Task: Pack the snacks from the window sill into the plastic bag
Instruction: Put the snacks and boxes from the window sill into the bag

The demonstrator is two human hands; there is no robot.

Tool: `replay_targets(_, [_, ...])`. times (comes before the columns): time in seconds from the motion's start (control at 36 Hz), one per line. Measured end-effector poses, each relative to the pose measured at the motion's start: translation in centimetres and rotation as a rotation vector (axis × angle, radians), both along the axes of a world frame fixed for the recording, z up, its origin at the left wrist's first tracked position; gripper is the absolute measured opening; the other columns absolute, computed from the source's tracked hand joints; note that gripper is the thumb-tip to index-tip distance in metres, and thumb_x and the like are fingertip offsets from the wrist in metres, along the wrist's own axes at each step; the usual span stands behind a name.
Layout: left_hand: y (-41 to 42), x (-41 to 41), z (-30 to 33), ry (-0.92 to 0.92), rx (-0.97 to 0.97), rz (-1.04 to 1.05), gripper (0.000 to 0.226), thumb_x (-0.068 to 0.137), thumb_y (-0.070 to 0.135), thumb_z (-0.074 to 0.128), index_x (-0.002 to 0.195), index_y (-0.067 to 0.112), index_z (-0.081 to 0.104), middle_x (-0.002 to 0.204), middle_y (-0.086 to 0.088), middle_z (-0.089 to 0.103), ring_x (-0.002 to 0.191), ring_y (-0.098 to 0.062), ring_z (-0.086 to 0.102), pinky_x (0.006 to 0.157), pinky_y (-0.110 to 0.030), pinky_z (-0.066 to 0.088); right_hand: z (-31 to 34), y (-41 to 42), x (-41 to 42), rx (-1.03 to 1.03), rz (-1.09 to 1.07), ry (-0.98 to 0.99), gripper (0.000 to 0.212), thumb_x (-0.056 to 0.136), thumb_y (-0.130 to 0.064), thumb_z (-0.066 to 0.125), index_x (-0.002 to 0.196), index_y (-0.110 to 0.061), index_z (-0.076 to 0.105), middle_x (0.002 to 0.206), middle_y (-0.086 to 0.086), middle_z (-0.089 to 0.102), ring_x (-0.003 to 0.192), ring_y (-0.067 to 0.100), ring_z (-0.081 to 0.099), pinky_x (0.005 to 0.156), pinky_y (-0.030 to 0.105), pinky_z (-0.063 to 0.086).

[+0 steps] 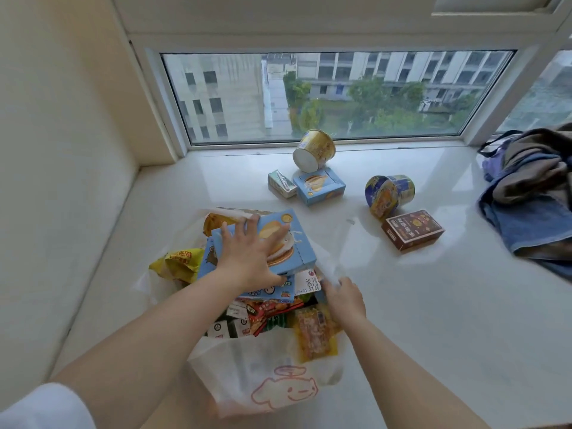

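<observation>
1. Snacks: most sit piled in the plastic bag (266, 376) at near centre of the window sill (433, 305); five are loose on the sill, farther out.
2. Left hand (250, 255): fingers spread, palm flat on a large blue pastry box (297, 243) that lies on top of the pile. Pressing, not gripping.
3. Right hand (345, 300): fingers curled, pinching the bag's right edge just beside the pile.
4. Bag contents visible: yellow packet (181, 261) at the left, red wrappers (272, 309) and a clear orange pouch (314, 335) at the near side, more blue boxes under the top one.
5. Loose, far centre: gold cup (314, 150) tipped on its side, touching or just beside a small blue box (318, 185); a small green carton (281, 184) is just left of that box.
6. Loose, right: blue noodle cup (388, 193) on its side, brown box (413, 230) just near of it.
7. Far right of the sill: heap of clothes (532, 193), well apart from the bag.
</observation>
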State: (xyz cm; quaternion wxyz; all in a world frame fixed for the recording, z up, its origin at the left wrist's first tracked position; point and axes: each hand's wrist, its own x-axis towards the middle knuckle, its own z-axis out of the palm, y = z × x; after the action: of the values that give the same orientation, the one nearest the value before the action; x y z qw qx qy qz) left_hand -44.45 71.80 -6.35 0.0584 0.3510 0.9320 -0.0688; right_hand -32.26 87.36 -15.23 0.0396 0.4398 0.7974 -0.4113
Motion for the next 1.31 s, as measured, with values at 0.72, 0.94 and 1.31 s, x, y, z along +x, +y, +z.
replay_targets(0.72, [-0.5,0.5,-1.0,-0.092,0.03,0.15,0.096,0.071,0.078,0.048,0.144,0.049,-0.008,0.155,-0.012,-0.006,0.142,-0.041,-0.006,0.112,-0.061,-0.003,-0.1,-1.4,1.2,0.757,0.746,0.261,0.031,0.044,-0.015,0.09,0.055,-0.017,0.061,0.062,-0.003,0.058,0.049,0.016,0.055,0.036,0.018,0.036])
replay_targets(0.94, [-0.3,0.6,-1.2,-0.093,0.035,0.164,0.096,0.071,0.079,0.048,0.144,0.049,-0.008,0.154,-0.012,-0.005,0.141,-0.041,-0.005,0.111,-0.062,-0.003,-1.5,-2.5,2.8,0.81,0.766,0.139,0.036,0.042,-0.027,0.091,0.061,-0.021,0.061,0.058,-0.007,0.053,0.03,0.013,0.046,0.028,0.019,0.023])
replay_targets(1.31, [0.1,0.4,-1.4,-0.072,0.034,0.169,0.096,0.071,0.079,0.048,0.143,0.049,-0.008,0.155,-0.013,-0.004,0.141,-0.043,-0.003,0.111,-0.062,-0.002,-0.8,-1.0,4.0,0.91,0.996,-0.041,0.04,0.035,-0.019,0.088,0.045,-0.02,0.049,0.034,-0.005,0.045,0.022,0.015,0.041,0.037,0.014,0.012])
